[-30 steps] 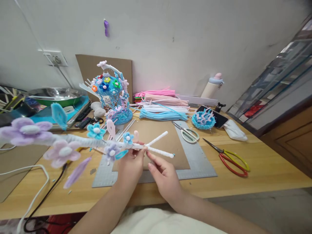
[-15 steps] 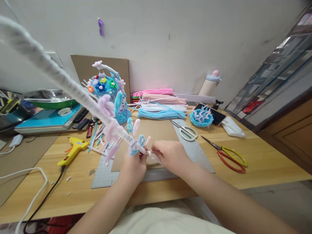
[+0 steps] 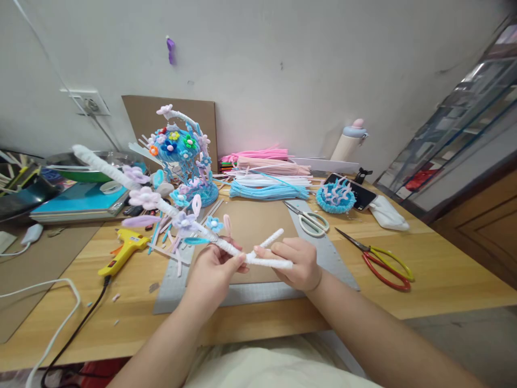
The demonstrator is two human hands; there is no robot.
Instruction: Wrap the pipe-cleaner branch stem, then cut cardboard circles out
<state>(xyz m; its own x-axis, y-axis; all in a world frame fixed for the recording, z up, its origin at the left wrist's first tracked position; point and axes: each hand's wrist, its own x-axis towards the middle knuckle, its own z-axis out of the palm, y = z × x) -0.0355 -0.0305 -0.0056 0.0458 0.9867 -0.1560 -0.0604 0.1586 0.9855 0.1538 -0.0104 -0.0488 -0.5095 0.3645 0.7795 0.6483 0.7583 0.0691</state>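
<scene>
A white, fuzzy-wrapped flower stem point(image 3: 107, 170) slants across my view from upper left down to my hands. Lilac and blue pipe-cleaner flowers point(image 3: 145, 198) and looped leaves point(image 3: 140, 221) stick out along it. My left hand point(image 3: 210, 277) is closed round the lower part of the stem, thumb on top. Just right of the thumb the stem forks into white prongs, one angled up point(image 3: 270, 241) and one lying nearly level point(image 3: 269, 262). My right hand point(image 3: 301, 261) has its fingers curled on this forked end; part of the prongs is hidden by the fingers.
Behind stands a blue flowered pipe-cleaner piece point(image 3: 177, 145) beside bundled pipe cleaners point(image 3: 269, 189). Pale-handled scissors point(image 3: 313, 223), red-and-yellow scissors point(image 3: 388, 267) and a blue round piece point(image 3: 336, 199) are at right. A yellow glue gun point(image 3: 127, 250) with its cord lies left. Cardboard point(image 3: 258, 215) covers a grey mat.
The stem's far end has swung down and away from the camera, so its full length shows. My right hand has shifted right, and the forked end has come into view.
</scene>
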